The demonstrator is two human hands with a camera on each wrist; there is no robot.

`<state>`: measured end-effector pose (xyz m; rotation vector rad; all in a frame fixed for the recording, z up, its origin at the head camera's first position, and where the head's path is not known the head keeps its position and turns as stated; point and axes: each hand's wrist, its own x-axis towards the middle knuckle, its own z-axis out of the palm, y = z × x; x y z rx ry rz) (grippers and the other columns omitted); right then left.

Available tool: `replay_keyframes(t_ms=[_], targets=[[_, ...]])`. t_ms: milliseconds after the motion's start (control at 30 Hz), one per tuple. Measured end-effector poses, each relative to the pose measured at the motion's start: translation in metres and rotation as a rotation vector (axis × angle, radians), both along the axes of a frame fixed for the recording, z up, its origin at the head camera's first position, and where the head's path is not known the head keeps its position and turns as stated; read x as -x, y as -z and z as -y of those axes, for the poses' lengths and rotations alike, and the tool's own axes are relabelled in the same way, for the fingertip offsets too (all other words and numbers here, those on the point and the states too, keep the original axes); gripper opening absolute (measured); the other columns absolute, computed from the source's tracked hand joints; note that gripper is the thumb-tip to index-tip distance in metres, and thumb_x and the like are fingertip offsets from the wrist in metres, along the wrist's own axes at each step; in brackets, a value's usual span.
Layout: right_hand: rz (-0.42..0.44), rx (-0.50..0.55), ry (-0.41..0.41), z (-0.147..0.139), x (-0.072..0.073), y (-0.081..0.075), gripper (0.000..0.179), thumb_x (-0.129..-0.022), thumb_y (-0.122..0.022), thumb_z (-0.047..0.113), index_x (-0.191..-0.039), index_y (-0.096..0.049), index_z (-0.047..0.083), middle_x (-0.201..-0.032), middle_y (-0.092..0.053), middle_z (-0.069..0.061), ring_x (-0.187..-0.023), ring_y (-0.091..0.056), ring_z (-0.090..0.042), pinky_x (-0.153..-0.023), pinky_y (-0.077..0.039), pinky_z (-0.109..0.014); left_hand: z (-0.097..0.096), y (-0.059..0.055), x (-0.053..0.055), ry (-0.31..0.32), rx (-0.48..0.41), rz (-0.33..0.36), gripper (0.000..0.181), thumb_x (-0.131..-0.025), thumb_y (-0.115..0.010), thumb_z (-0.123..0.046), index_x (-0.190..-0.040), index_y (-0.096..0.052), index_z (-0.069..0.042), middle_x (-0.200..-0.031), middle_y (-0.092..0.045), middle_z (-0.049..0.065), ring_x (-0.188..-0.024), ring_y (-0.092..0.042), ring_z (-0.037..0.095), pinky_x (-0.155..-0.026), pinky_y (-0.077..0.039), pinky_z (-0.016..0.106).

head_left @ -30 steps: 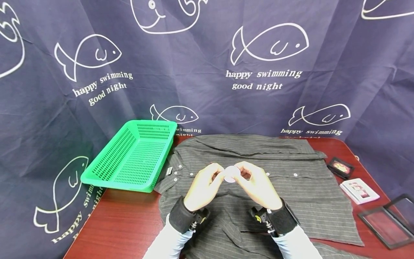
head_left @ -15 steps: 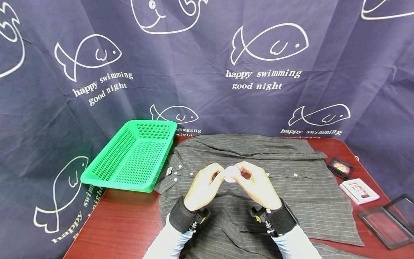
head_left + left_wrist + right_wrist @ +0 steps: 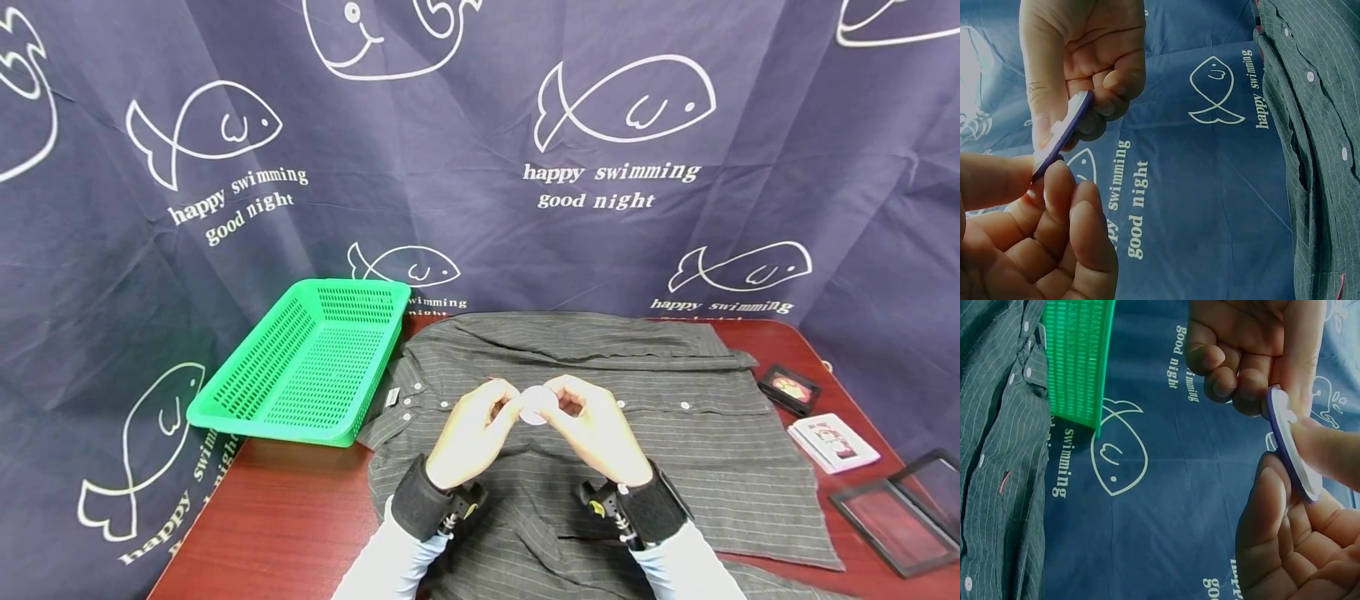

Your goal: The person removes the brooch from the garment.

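Both hands hold a small, thin round disc (image 3: pixel 537 404) between them, above a dark grey pinstriped shirt (image 3: pixel 720 467). One face of the disc is white with a small raised nub, and its other side is purple, as the right wrist view shows. My left hand (image 3: pixel 474 435) pinches one edge between thumb and forefinger. The opposite edge is pinched by my right hand (image 3: pixel 600 429), its thumb lying on the white face. In the left wrist view the disc (image 3: pixel 1063 134) appears nearly edge-on. The other fingers of both hands are curled beneath.
At the left stands a green perforated plastic basket (image 3: pixel 315 375). Along the right side of the red-brown table (image 3: pixel 300 508) lie a black cassette-like item (image 3: pixel 790 388), a stack of cards (image 3: pixel 834 442) and a black-edged clear case (image 3: pixel 896 525). A blue fish-print curtain (image 3: pixel 480 167) hangs behind.
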<state>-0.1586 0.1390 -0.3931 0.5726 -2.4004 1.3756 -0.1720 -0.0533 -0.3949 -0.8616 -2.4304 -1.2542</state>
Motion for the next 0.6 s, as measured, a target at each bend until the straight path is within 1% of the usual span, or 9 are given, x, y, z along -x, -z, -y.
replay_keyframes(t_ms=[333, 600], targets=[[0.01, -0.003, -0.009, -0.0005, 0.0005, 0.0004, 0.01, -0.087, -0.074, 0.014, -0.096, -0.069, 0.013, -0.078, -0.068, 0.005, -0.064, -0.058, -0.001, -0.059, -0.049, -0.022, 0.0021, 0.0021, 0.0033, 0.029, -0.024, -0.007, 0.014, -0.097, -0.06, -0.019, -0.086, -0.063, -0.011, -0.071, -0.053, -0.002, -0.063, -0.044, 0.004, -0.059, -0.038, 0.019], [0.022, 0.014, 0.002, -0.0004, -0.0002, -0.0015, 0.015, -0.086, -0.074, 0.013, -0.101, -0.071, 0.012, -0.079, -0.07, 0.003, -0.067, -0.061, -0.001, -0.061, -0.051, -0.022, 0.0023, -0.0006, 0.0024, 0.037, -0.038, 0.0, 0.014, -0.097, -0.06, -0.018, -0.085, -0.063, -0.011, -0.071, -0.053, -0.002, -0.063, -0.044, 0.004, -0.059, -0.038, 0.019]])
